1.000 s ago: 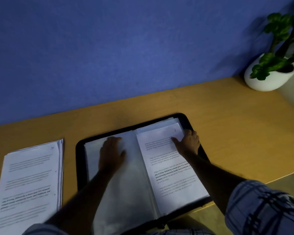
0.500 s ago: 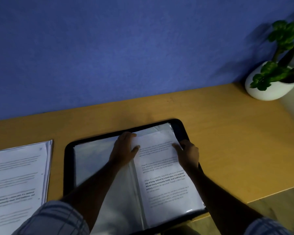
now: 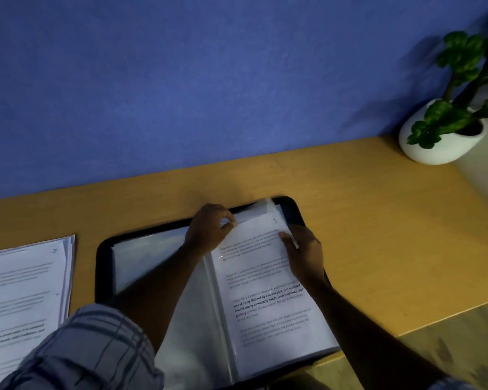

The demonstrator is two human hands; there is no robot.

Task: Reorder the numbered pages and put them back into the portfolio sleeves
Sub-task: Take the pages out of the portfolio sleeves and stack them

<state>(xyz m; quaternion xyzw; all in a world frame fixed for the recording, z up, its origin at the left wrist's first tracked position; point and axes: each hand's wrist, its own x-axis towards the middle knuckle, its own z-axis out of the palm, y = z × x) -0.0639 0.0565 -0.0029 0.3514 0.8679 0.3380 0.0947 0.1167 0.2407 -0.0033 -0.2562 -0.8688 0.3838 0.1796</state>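
**Left hand crosses to the sleeve mouth as page 1 is seated**

A second ago the left hand point(image 3: 209, 229) lies flat on the blank left leaf. Now it sits at the 12 o'clock end of the spine. There its thumb and curled fingers pinch the top edge of the clear sleeve point(image 3: 264, 205), whose film stands lifted off the paper. The right hand point(image 3: 304, 254) has slid from the page's 1 o'clock corner a little toward 3 o'clock.

I judge from this that page 1 point(image 3: 265, 291) is nearly home. Its text shows through the film and its numeral sits just below the raised mouth. What seems left is a last settling of the sheet and letting the mouth close.

The rest of the work waits in the stack of pages point(image 3: 26, 291), which lies at 9 o'clock beside the portfolio point(image 3: 103, 257) without touching it. Its top numeral looks like a 3, though it is blurred.

**Pose:** the left forearm runs in from 7 o'clock across the blank leaf, with the wrist raised. The right forearm comes from 5 o'clock. Its thumb lies on the sleeve over the page, and its fingers curl down over the outer edge in a narrow clamp. How far they reach underneath is hidden.

The portfolio lies open on the table point(image 3: 378, 235), and a plant pot point(image 3: 440, 147) stands well apart at 2 o'clock
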